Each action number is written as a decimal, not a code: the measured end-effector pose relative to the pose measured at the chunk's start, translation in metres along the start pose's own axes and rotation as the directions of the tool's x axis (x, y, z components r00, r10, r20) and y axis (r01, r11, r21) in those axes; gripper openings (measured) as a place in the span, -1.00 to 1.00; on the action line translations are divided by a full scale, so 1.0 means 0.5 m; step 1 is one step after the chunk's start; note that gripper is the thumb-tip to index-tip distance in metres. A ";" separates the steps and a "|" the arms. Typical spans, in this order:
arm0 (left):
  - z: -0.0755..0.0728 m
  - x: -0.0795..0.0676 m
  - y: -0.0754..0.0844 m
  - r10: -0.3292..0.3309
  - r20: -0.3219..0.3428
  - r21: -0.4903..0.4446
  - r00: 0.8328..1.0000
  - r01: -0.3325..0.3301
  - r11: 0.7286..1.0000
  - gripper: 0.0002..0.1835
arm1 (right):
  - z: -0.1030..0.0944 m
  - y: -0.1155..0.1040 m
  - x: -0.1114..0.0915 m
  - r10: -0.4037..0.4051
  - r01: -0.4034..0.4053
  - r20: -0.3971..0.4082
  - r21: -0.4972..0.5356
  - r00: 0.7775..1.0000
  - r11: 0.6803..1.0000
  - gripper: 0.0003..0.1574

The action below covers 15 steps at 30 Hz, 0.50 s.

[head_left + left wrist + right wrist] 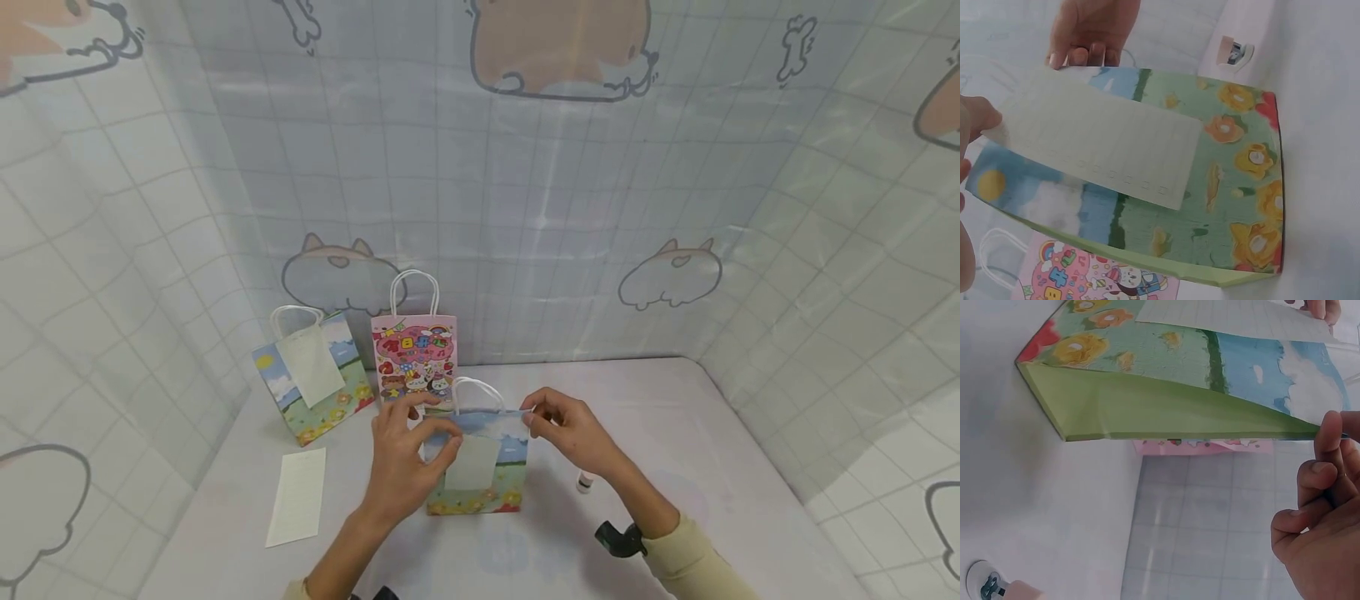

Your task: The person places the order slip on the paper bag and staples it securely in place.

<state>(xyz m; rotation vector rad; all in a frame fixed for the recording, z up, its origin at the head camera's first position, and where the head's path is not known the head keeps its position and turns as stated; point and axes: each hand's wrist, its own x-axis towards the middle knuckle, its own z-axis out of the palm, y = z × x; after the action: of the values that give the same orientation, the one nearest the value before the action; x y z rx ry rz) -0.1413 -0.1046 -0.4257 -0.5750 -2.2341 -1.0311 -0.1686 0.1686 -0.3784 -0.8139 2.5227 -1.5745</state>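
Bag with painted flowers (512, 475) stands mid-table, and both hands are on the job! Right hand (573, 429), at two o'clock from the bag, has thumb and forefinger clamped on its top corner, other fingers curled in. Over at nine o'clock, left hand (408, 458) pinches the upper end of a lined sheet (472, 467) between thumb and fingertip, the sheet spread before the bag's front; whether its lower edge touches, I can't tell. Ten o'clock, a matching bag (358, 392) tilts, wearing its own pale sheet (311, 367). Eleven o'clock, a pink cartoon bag (415, 358) stands upright. Nine o'clock, a loose sheet (296, 497) lies flat on the table (660, 450); three o'clock, a small pink-and-white object (584, 482).
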 end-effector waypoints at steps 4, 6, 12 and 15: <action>0.006 0.005 -0.004 0.002 -0.006 -0.003 1.000 -0.002 1.000 -0.88 | 0.002 0.035 0.004 0.012 -0.012 0.003 -0.016 1.000 1.000 -0.81; 0.010 0.006 -0.005 0.004 -0.004 -0.003 1.000 -0.004 1.000 -0.89 | 0.003 0.048 0.005 0.007 -0.006 0.003 -0.029 1.000 1.000 -0.80; 0.022 0.007 -0.011 0.025 -0.009 0.035 1.000 -0.024 0.999 -0.92 | 0.003 0.065 0.006 -0.026 0.026 -0.006 -0.089 1.000 0.996 -0.82; 0.028 0.007 -0.015 0.026 -0.022 0.048 0.999 -0.025 0.999 -0.92 | 0.003 0.066 0.006 -0.078 0.075 -0.013 -0.124 0.997 0.989 -0.83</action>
<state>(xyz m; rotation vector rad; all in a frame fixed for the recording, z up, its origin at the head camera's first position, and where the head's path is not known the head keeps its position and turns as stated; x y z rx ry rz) -0.1533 -0.0974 -0.4345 -0.5669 -2.2204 -0.9639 -0.1839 0.1773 -0.4067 -0.9249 2.6542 -1.4649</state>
